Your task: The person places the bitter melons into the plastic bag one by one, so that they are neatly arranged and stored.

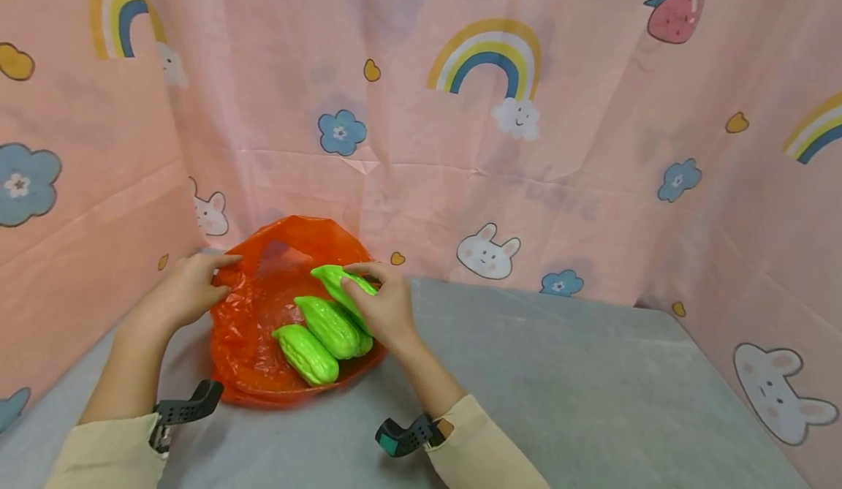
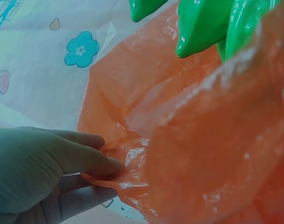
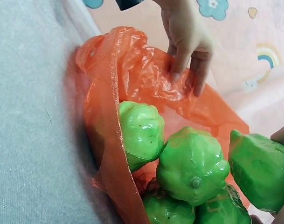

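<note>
A crinkled red-orange plastic bag lies with its mouth spread wide. My left hand pinches the bag's left rim, thumb on one side and fingers on the other, as the left wrist view shows close up. In my right hand is a glossy bright green bitter melon, gripped at the bag's right side above the others. Several more bitter melons rest inside the bag, bumpy and pointed at one end. The right wrist view shows them clustered, with the held bitter melon at the right edge.
A grey cloth-covered table extends to the right of the bag. Pink printed curtains with rainbows, rabbits and flowers enclose the back and both sides. Dark camera mounts are strapped to both wrists.
</note>
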{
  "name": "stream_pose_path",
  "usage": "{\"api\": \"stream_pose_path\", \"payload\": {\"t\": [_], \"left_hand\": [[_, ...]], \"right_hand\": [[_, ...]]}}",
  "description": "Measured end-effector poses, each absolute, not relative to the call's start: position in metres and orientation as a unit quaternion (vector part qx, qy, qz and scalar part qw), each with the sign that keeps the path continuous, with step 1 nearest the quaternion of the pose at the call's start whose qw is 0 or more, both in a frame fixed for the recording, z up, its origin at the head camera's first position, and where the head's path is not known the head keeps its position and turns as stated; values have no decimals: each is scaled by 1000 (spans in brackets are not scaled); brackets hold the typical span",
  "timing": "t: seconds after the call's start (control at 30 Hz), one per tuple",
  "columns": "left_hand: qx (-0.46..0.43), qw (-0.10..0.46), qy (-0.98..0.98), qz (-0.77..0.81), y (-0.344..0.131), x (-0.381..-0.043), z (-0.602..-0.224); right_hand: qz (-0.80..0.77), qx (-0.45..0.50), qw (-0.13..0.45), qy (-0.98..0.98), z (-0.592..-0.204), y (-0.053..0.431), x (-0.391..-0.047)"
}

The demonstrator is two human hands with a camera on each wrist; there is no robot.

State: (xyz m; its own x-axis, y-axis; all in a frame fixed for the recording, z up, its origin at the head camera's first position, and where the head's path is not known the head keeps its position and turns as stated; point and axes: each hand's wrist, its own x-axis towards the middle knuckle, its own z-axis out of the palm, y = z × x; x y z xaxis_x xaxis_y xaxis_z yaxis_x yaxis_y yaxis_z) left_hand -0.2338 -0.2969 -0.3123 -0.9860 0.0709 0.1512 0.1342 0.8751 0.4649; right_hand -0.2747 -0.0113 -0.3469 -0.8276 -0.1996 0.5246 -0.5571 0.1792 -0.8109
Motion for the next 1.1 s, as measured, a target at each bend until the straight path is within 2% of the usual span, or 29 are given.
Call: {"api": "stream_pose_path", "payload": {"t": [0.23,0.73,1.1], "left_hand": [[-59,65,-966,-245,-298,-233,-315],[-55,64,-966,-244,-293,-234,-312],[-62,65,-964,-250,-295,-233,-312]], "right_hand": [[577,242,136,-768,-352,-14,-274],[546,236,156,-789,-354,-14,-272],[530,242,139,-801,-357,-14,-272]]}}
